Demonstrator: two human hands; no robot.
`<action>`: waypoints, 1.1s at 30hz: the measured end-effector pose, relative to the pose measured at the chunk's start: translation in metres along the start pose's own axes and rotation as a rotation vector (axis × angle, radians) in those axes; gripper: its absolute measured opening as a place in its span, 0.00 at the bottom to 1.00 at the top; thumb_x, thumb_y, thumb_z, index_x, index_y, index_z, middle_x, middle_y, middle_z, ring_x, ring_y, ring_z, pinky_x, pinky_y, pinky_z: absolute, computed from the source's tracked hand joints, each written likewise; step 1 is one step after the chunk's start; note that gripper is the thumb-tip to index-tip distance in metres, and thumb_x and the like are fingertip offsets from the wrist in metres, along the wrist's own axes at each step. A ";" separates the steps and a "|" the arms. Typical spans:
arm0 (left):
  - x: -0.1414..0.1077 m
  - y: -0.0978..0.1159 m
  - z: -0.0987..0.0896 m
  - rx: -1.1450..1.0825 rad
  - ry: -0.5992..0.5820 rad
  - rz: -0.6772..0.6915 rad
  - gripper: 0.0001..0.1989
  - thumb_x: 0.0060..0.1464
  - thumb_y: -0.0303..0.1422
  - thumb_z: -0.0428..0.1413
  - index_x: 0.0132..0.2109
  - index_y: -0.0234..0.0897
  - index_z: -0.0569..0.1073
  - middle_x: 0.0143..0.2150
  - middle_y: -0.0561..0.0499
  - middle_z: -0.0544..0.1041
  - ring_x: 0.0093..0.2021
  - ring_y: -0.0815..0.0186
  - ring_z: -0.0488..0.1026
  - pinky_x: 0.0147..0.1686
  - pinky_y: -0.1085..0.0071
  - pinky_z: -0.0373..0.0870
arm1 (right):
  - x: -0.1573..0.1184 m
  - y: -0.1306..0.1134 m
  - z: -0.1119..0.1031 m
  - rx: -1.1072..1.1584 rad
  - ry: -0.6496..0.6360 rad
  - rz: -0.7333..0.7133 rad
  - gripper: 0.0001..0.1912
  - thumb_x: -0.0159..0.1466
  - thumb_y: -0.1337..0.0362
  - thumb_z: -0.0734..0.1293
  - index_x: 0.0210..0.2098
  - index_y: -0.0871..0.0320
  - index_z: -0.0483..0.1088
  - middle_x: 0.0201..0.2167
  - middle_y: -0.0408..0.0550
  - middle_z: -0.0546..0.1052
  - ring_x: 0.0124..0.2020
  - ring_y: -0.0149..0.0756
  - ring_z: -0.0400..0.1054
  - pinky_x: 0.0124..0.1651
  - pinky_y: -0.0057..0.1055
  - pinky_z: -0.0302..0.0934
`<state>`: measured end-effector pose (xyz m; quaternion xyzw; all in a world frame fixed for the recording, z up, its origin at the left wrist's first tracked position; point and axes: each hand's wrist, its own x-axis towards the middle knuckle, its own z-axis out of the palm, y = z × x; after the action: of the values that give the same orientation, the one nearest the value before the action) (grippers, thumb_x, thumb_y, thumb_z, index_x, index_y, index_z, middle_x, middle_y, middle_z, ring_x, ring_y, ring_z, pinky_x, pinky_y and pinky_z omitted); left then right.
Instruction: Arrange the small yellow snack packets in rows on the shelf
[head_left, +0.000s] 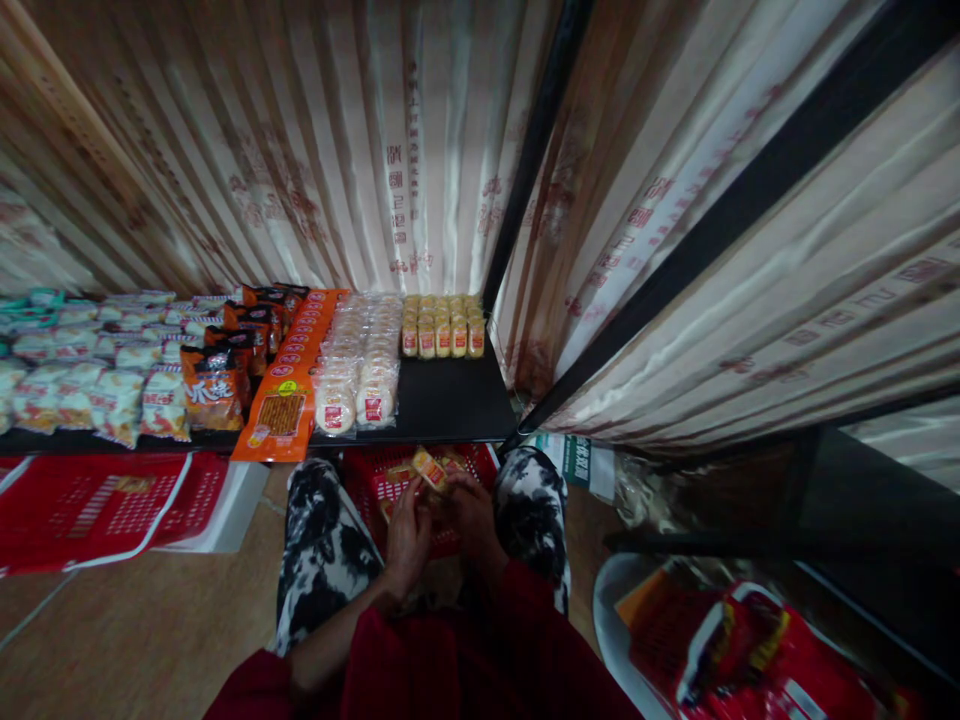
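A small yellow snack packet point(430, 468) with a red and white label is held up over a red basket point(360, 500) between my knees. My left hand point(409, 535) is closed around its lower left side. My right hand point(472, 510) has its fingers curled at the packet's right side, partly in shadow. More yellow packets lie in the basket below, mostly covered by my hands. Ahead on the black shelf point(457, 395), rows of matching yellow packets point(442, 330) stand at the right end of the goods.
Left along the shelf are round white wrapped cakes point(345, 390), orange snack bags point(281, 405), black-and-orange bags point(214, 385) and white bags point(120, 400). A red basket point(90, 500) is at lower left. Dark posts point(544, 130) and pleated curtains point(337, 130) stand behind. A white tub point(611, 610) holds red packaging.
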<state>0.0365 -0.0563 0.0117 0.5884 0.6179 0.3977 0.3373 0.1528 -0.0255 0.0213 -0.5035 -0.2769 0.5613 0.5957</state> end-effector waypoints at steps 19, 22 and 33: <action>0.022 0.052 -0.013 -0.247 0.034 -0.137 0.17 0.56 0.38 0.48 0.50 0.35 0.66 0.48 0.43 0.74 0.46 0.64 0.72 0.46 0.66 0.68 | -0.004 -0.023 0.016 -0.124 -0.040 -0.114 0.11 0.49 0.57 0.70 0.23 0.57 0.67 0.38 0.47 0.74 0.37 0.37 0.69 0.41 0.34 0.64; 0.025 0.057 -0.013 -0.285 0.033 -0.164 0.16 0.54 0.37 0.50 0.48 0.35 0.67 0.47 0.43 0.75 0.45 0.64 0.73 0.44 0.67 0.69 | -0.005 -0.027 0.017 -0.128 -0.032 -0.131 0.11 0.48 0.58 0.71 0.25 0.56 0.66 0.38 0.47 0.75 0.37 0.37 0.70 0.42 0.33 0.64; 0.044 0.068 -0.013 -0.399 0.069 -0.109 0.11 0.49 0.26 0.51 0.43 0.36 0.67 0.42 0.45 0.76 0.41 0.66 0.74 0.41 0.69 0.69 | 0.012 -0.038 0.020 -0.230 -0.059 -0.074 0.19 0.53 0.60 0.66 0.44 0.58 0.67 0.45 0.51 0.74 0.46 0.39 0.69 0.49 0.36 0.64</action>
<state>0.0528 -0.0144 0.0807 0.4616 0.5691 0.5133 0.4466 0.1528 -0.0030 0.0599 -0.5411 -0.3750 0.5182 0.5460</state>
